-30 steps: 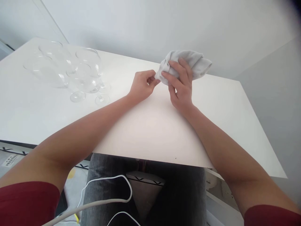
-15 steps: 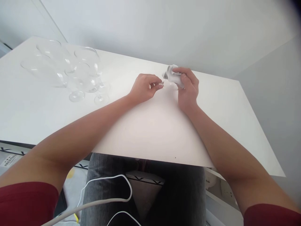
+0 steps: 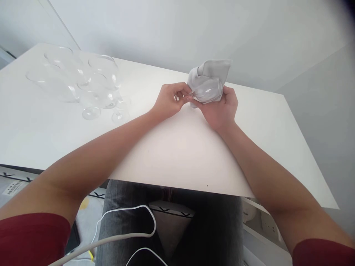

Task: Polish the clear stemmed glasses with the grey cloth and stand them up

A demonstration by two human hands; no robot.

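Fingers of left hand pinched on glass stem; right hand curled round cloth, cupping bowl.

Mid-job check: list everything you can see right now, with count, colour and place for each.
held wine glass: one, clear, on its side above the table's far middle, bowl wrapped in the cloth
cloth: one, light grey, bunched around the glass bowl
other wine glasses: about four, clear, clustered at the table's far left; they overlap, so the count is unsure
table: one, white, fills mid-frame
cables: a few, white and grey, over the lap below the table edge
jeans: dark grey, under the table's near edge
sleeves: two, dark red, bottom corners
left hand: pinching the glass stem
right hand: cupping cloth and bowl
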